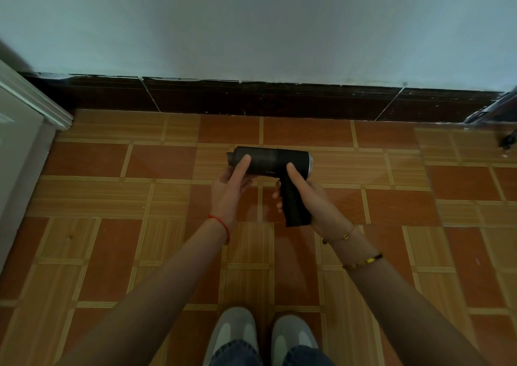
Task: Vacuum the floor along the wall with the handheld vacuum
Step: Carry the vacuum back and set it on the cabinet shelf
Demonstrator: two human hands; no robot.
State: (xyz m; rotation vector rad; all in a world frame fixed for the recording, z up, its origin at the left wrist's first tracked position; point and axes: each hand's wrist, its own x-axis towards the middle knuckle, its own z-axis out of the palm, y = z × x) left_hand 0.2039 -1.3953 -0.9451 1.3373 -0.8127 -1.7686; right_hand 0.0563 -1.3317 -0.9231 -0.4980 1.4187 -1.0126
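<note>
Both hands are closed on the matte black pistol-shaped handheld vacuum, which is held in the air above the orange-and-tan patterned tile floor, out in front of the grey slip-on shoes and well short of the dark brown tiled skirting at the foot of the pale blue-white painted wall. The right hand wraps the grip with its thumb laid up against the barrel near the silver ring end; the left hand cups the barrel from below near the open nozzle, thumb resting on top. The barrel lies level, nozzle pointing to the person's left, so the step in hand looks like readying the tool, probably finding the switch. To do it well, I judge the right hand should settle a firm one-handed hold, the left let go, and the nozzle be tipped down until it meets the floor right at the joint with the skirting, then drawn slowly along that line, starting by the white door frame at the left. No brand, label or writing can be read on the vacuum; its surface looks plain.
</note>
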